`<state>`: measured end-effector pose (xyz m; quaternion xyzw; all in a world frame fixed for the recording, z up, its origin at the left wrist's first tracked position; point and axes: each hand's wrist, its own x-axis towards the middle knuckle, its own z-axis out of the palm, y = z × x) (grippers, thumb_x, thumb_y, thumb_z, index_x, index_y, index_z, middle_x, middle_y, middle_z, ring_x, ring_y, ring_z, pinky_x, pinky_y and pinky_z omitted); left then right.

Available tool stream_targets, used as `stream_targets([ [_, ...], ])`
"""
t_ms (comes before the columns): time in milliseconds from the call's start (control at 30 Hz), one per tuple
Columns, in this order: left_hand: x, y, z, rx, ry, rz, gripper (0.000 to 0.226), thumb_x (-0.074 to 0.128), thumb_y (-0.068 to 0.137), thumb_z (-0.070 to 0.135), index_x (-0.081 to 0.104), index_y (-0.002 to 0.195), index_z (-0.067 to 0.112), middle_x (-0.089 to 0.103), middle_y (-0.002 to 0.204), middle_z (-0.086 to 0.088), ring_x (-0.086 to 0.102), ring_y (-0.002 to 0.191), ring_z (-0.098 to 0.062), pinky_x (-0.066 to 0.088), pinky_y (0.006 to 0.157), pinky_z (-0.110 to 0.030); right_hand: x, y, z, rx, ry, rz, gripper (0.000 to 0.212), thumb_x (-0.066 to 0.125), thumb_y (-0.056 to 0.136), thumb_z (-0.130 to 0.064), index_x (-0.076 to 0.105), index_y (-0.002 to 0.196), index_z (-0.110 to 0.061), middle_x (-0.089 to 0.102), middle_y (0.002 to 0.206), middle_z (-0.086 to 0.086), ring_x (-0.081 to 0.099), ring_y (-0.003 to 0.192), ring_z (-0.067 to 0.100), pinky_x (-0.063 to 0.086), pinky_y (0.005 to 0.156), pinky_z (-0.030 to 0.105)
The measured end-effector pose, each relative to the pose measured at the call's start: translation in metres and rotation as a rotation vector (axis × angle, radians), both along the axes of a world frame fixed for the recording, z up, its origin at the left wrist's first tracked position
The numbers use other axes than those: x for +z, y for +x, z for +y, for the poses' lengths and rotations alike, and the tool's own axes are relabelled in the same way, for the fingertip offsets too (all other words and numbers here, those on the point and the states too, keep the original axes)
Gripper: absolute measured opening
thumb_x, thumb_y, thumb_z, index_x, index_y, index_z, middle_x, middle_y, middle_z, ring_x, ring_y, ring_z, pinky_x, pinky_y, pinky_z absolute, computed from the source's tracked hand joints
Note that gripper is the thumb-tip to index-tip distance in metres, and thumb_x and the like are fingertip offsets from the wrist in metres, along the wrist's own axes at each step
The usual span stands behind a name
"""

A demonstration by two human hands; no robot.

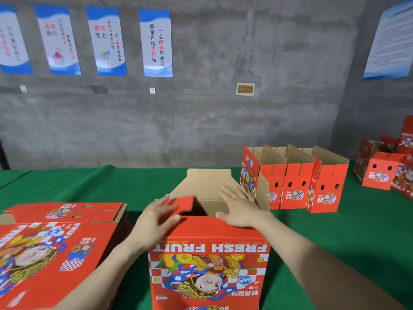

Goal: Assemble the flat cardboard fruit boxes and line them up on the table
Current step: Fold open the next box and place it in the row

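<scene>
A red "FRESH FRUIT" cardboard box [207,262] stands upside down in front of me on the green table [335,238], its bottom flaps up. My left hand [156,220] presses a short red side flap [182,204] inward over the opening. My right hand [239,209] lies flat, fingers spread, on the brown flap at the right side. A stack of flat red boxes [51,249] lies at my left. Three assembled boxes [297,180] stand in a row at the back right, tops open.
More red boxes [386,168] sit at the far right on a separate surface. A grey concrete wall [201,108] with several posters rises behind the table. Green cloth shows between the row and the box I work on.
</scene>
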<state>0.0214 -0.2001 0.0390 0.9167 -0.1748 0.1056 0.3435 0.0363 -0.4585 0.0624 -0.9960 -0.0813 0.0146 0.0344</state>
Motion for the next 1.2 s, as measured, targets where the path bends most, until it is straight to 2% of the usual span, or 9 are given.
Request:
stream_targets([
  [133,0.015,0.014,-0.001,0.043,0.015,0.142,0.033,0.051,0.096,0.036,0.075,0.092,0.014,0.061,0.115,-0.002,0.057,0.105,-0.017,0.039,0.085,-0.023,-0.004,-0.005,-0.002,0.047,-0.025,-0.052,0.079,0.041,0.093,-0.058,0.003,0.154,-0.027,-0.015,0.160,-0.010,-0.015,0.147,0.021,-0.006,0.119,0.045],
  [200,0.026,0.024,-0.007,0.081,0.138,0.139,0.016,0.062,0.087,0.023,0.074,0.097,0.019,0.052,0.130,-0.010,0.044,0.127,-0.027,0.037,0.100,-0.031,-0.001,-0.013,0.000,0.069,-0.005,-0.111,0.077,0.045,0.093,-0.055,0.008,0.154,-0.025,-0.008,0.161,-0.005,-0.008,0.148,0.022,-0.003,0.120,0.042],
  [300,0.034,0.036,-0.015,-0.036,0.217,0.298,0.061,0.056,0.064,0.024,0.058,0.125,0.033,0.023,0.154,-0.011,0.005,0.147,-0.026,0.022,0.116,-0.038,0.001,-0.033,0.002,0.155,0.118,-0.343,0.060,0.055,0.094,-0.036,0.032,0.148,-0.021,0.024,0.157,0.001,0.021,0.145,0.020,0.009,0.118,0.034],
  [400,0.033,0.048,-0.016,-0.063,0.130,0.363,0.062,0.054,0.063,0.018,0.053,0.121,0.038,0.031,0.141,-0.007,0.039,0.129,-0.027,0.043,0.100,-0.033,-0.001,-0.054,-0.008,0.175,0.384,-0.776,0.023,0.053,0.091,-0.005,0.063,0.111,-0.008,0.061,0.109,0.005,0.056,0.103,0.019,0.045,0.092,0.030],
  [500,0.027,0.057,-0.016,-0.059,0.126,0.319,0.056,0.059,0.072,0.009,0.049,0.115,0.045,0.036,0.122,-0.002,0.048,0.115,-0.026,0.048,0.095,-0.035,-0.003,-0.063,-0.034,-0.057,0.705,-1.087,0.015,0.047,0.087,0.008,0.056,0.090,-0.003,0.052,0.085,0.003,0.048,0.078,0.014,0.032,0.068,0.016],
  [633,0.029,0.056,-0.018,-0.047,0.161,0.323,0.092,0.055,0.055,0.026,0.031,0.142,0.043,0.024,0.140,0.002,0.042,0.124,-0.028,0.045,0.100,-0.040,-0.010,-0.053,-0.068,-0.332,1.020,-0.866,0.024,0.043,0.094,0.008,0.055,0.110,-0.004,0.056,0.104,0.005,0.055,0.097,0.024,0.038,0.079,0.022],
  [800,0.031,0.052,-0.024,-0.032,0.185,0.363,0.100,0.050,0.053,0.025,0.022,0.148,0.042,0.011,0.152,0.006,0.026,0.135,-0.030,0.034,0.108,-0.045,-0.018,-0.043,-0.068,-0.098,0.950,-0.430,0.031,0.048,0.096,0.001,0.068,0.112,-0.015,0.064,0.108,-0.012,0.056,0.105,0.003,0.037,0.085,0.002],
  [1033,0.027,0.045,-0.021,-0.094,-0.024,0.258,0.072,0.060,0.076,-0.010,0.046,0.140,0.020,0.030,0.137,0.000,0.043,0.117,-0.015,0.042,0.083,-0.010,-0.029,-0.028,-0.058,-0.009,0.716,-0.305,0.026,0.067,0.084,-0.002,0.067,0.091,-0.027,0.066,0.095,-0.011,0.059,0.095,0.004,0.042,0.088,0.014],
  [1200,0.025,0.033,-0.026,-0.038,-0.097,0.086,0.032,0.064,0.071,-0.011,0.059,0.092,0.013,0.057,0.096,-0.001,0.057,0.086,-0.016,0.043,0.066,-0.009,-0.032,-0.022,-0.060,-0.145,0.767,-0.374,0.046,0.073,0.080,-0.008,0.045,0.113,-0.026,0.052,0.103,-0.007,0.051,0.092,0.006,0.037,0.072,0.010],
])
